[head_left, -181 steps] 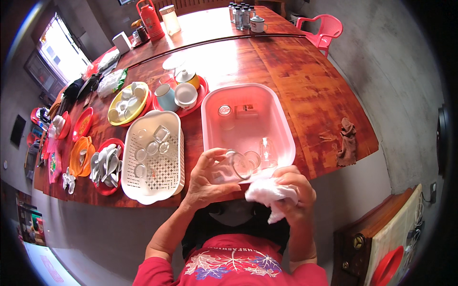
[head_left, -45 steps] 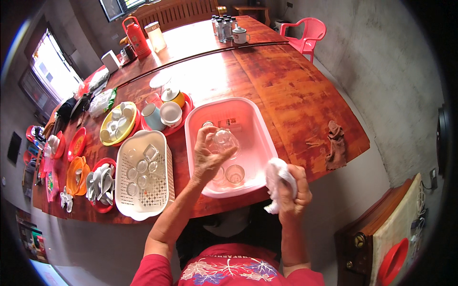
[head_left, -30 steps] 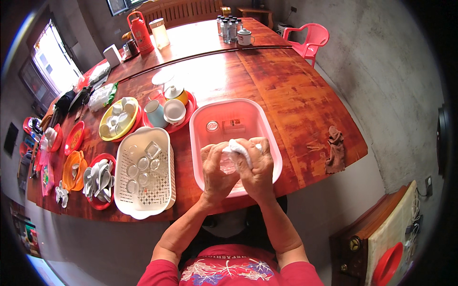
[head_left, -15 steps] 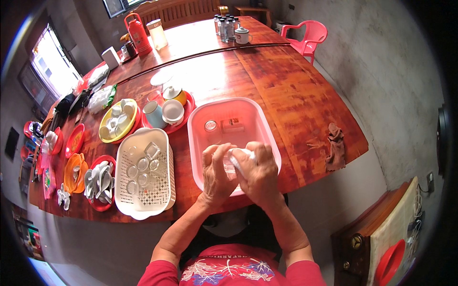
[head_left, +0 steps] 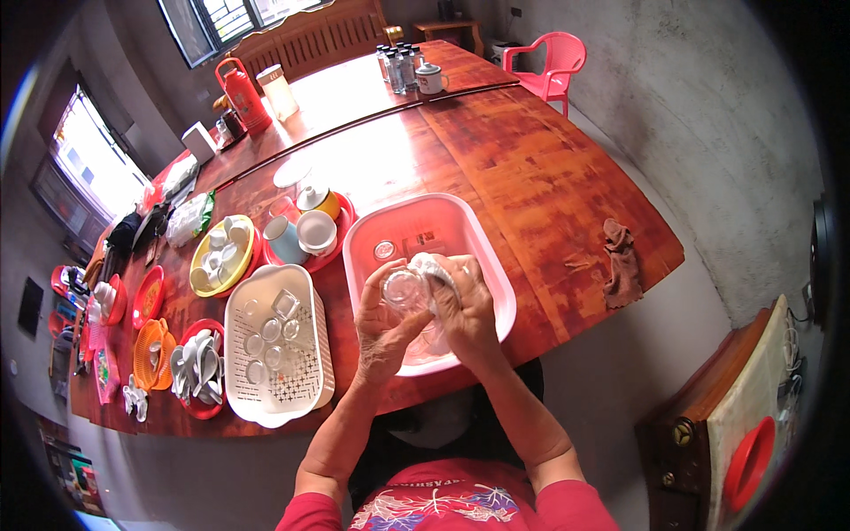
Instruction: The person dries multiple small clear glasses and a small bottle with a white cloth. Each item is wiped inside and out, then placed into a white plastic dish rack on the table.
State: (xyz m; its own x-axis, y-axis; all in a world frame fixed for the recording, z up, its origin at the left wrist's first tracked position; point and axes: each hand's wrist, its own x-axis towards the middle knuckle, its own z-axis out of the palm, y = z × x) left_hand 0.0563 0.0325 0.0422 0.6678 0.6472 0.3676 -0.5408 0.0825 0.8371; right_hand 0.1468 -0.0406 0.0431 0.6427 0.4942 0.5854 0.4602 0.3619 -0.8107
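Observation:
My left hand (head_left: 379, 334) is closed around a clear glass cup (head_left: 404, 290), its round end facing up toward me. Pressed against the cup's right side is a bunched white cloth (head_left: 427, 265), gripped in my right hand (head_left: 469, 311). Both hands are over the near half of a pink plastic basin (head_left: 503, 296). Inside the basin lie a small round glass piece (head_left: 383, 250) and a clear blocky glass item (head_left: 427, 242). To the left, a white perforated basket (head_left: 305, 389) holds several clear glass cups (head_left: 274, 357).
Left of the basin stand a red tray (head_left: 342, 241) with cups, a yellow bowl (head_left: 197, 281) with white pieces, and a red basket (head_left: 202, 411) of spoons. A brown rag (head_left: 622, 265) lies at the table's right. Bottles (head_left: 398, 71) and a red thermos (head_left: 243, 97) stand far back.
The glass cup has turned so its round end now faces me, and it shows more clearly. My hands have shifted slightly left; the cloth stays against the glass.

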